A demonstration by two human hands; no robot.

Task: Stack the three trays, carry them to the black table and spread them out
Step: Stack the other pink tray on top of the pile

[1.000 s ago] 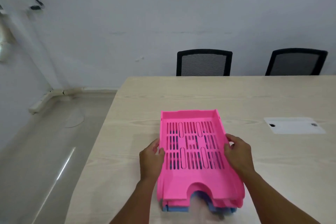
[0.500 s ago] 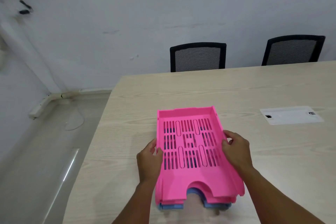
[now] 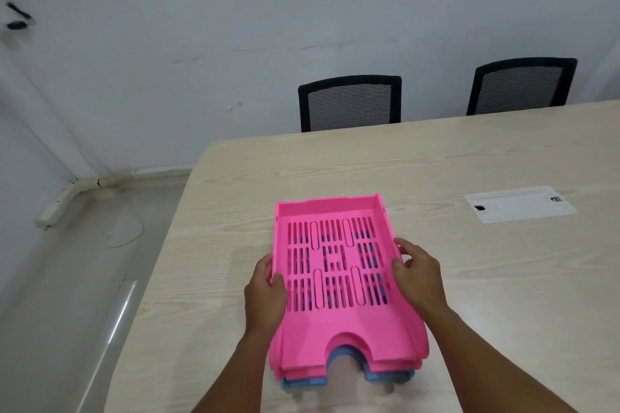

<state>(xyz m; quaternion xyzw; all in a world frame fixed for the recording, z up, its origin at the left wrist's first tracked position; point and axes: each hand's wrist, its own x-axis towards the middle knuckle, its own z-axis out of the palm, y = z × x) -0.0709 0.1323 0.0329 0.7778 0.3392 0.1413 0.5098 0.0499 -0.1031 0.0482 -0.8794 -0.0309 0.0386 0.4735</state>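
Three slotted plastic trays are nested in one stack [image 3: 335, 329] near the front left part of a light wooden table [image 3: 469, 295]. The top two are pink; a blue tray [image 3: 375, 376] peeks out underneath at the front notch. My left hand [image 3: 266, 292] grips the stack's left wall, thumb over the rim. My right hand [image 3: 417, 273] grips the right wall the same way. Whether the stack rests on the table or is lifted off it, I cannot tell. No black table is in view.
Two black mesh-backed chairs [image 3: 350, 102] [image 3: 520, 85] stand at the table's far side against a pale wall. A white cable-port cover [image 3: 520, 204] is set into the tabletop to the right. Grey floor [image 3: 67, 278] lies to the left of the table.
The view has swung so the table and chairs sit tilted in the frame. Both hands stay on the stack's sides; my thumbs now hook over the rims.
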